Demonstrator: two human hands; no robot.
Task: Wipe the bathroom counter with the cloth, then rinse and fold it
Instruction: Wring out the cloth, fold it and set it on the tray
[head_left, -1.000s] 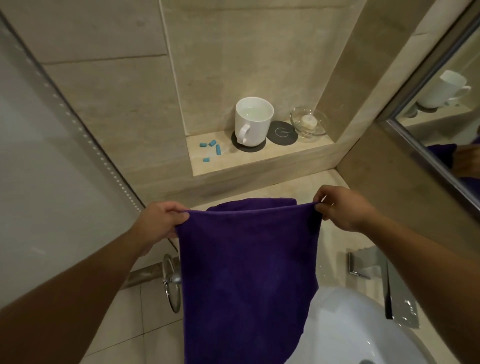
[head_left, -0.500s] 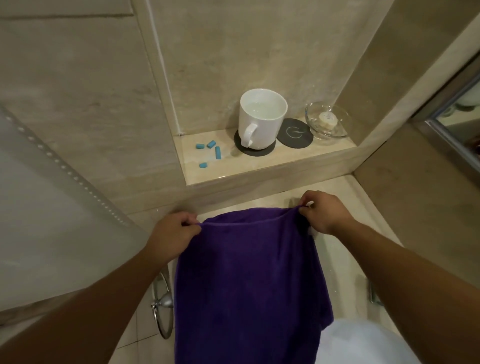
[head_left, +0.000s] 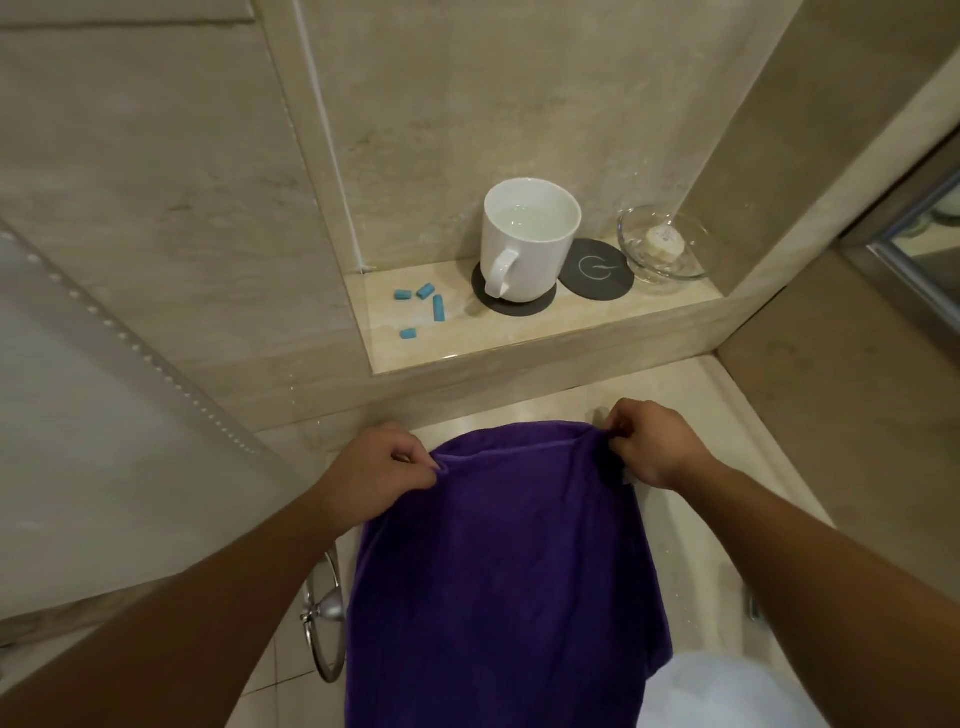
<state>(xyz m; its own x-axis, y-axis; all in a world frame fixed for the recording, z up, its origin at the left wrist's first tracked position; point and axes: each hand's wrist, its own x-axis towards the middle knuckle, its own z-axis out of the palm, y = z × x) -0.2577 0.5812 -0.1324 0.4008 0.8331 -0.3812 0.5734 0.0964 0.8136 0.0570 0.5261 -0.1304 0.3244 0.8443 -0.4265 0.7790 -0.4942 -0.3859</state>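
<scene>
Cloth: we see the purple terry cloth (head_left: 498, 561) held up in the air by its top edge, and the rest hangs down toward us and runs out of view at the bottom.
Left grip: the left grip (head_left: 382, 467) pinches the cloth's upper left corner, thumb against curled fingers.
Right grip: the right grip (head_left: 652, 441) pinches the upper right corner the same way, clamped on fabric.
Key relation: the cloth's top edge runs left to right between the two grips and its long axis drops straight down from them. Each grip sits at one end of that edge, so neither is nearer the cloth. The right grip is a touch further from us.
Edge state: the edge sags a little between the grips. It looks doubled at the top, but we cannot tell for sure.
Worktop: the beige marble worktop (head_left: 691, 395) lies just beyond and under the held edge. Whether the cloth touches it, we cannot tell.
Step (our call): this looks like the fold stage. We cannot tell if the cloth is wet.
Next move (our call): bring the two corners together, or lay the cloth flat on the worktop ahead.
Risk (our call): the slack edge folds crooked if the corners don't meet.
Ledge: the raised stone ledge (head_left: 519, 338) holds a white ceramic mug (head_left: 524, 244) on a dark round coaster (head_left: 511, 306), a second dark coaster (head_left: 597, 270), a clear glass dish (head_left: 691, 260) and small blue cylinders (head_left: 423, 304).
Other: a white basin (head_left: 727, 691) shows at lower right and a chrome towel ring (head_left: 324, 623) at lower left.
</scene>
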